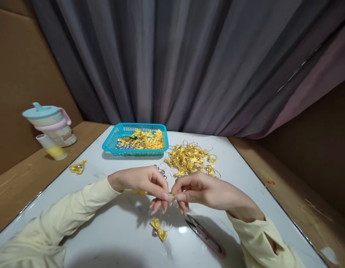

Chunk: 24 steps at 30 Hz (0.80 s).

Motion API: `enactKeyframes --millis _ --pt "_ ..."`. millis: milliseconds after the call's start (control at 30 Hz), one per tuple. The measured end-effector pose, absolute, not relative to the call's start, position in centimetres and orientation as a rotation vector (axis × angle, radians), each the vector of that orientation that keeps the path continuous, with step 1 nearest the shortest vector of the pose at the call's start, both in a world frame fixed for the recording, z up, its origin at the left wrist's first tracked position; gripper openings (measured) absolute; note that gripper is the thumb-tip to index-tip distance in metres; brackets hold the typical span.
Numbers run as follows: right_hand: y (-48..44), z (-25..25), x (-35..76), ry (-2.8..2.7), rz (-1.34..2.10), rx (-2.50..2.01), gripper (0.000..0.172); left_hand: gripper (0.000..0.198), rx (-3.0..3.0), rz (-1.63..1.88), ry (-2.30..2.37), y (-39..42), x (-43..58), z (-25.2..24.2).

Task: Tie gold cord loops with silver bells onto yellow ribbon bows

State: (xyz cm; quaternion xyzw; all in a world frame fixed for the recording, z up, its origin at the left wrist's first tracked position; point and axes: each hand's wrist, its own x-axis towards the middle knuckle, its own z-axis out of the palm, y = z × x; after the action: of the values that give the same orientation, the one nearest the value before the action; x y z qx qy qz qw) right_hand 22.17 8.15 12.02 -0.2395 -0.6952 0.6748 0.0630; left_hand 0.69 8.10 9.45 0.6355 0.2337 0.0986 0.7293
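Observation:
My left hand (144, 182) and my right hand (203, 191) meet above the middle of the white table (111, 230), fingertips pinched together on a small yellow piece (172, 195) that is mostly hidden. A yellow ribbon bow (158, 227) with a small bell lies just below the hands. Thread snips (207, 236) with a reddish handle lie under my right wrist. Another bit of yellow ribbon (139, 192) peeks out beneath my left hand.
A blue basket (111, 143) holds yellow bows and silver bells at the back. A pile of yellow bows with cord loops (190, 160) lies beside it. A lone bow (77, 167) sits at the left edge. A lidded cup (51, 124) and small roll (53, 148) stand on the brown ledge.

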Motion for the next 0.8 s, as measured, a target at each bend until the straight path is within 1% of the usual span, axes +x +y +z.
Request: enactKeyframes --millis 200,400,500,667,800 --pt "8.07 11.68 21.95 -2.131 2.038 -0.785 0.023 0.018 1.461 0.188 0.585 7.89 0.67 10.14" --pt "7.96 11.95 21.7 -2.21 2.0 -0.817 0.018 0.013 1.485 0.14 0.596 8.03 0.34 9.96" --pt "7.78 12.25 21.54 -2.225 1.987 -0.862 0.018 0.014 1.495 0.143 0.599 8.05 0.22 9.89" --pt "7.55 12.33 21.28 -2.266 1.926 -0.94 0.021 0.015 1.52 0.162 0.601 8.02 0.25 9.92" --pt "7.59 12.03 21.2 -2.306 1.877 -0.901 0.023 0.016 1.577 0.136 0.603 8.04 0.38 10.08"
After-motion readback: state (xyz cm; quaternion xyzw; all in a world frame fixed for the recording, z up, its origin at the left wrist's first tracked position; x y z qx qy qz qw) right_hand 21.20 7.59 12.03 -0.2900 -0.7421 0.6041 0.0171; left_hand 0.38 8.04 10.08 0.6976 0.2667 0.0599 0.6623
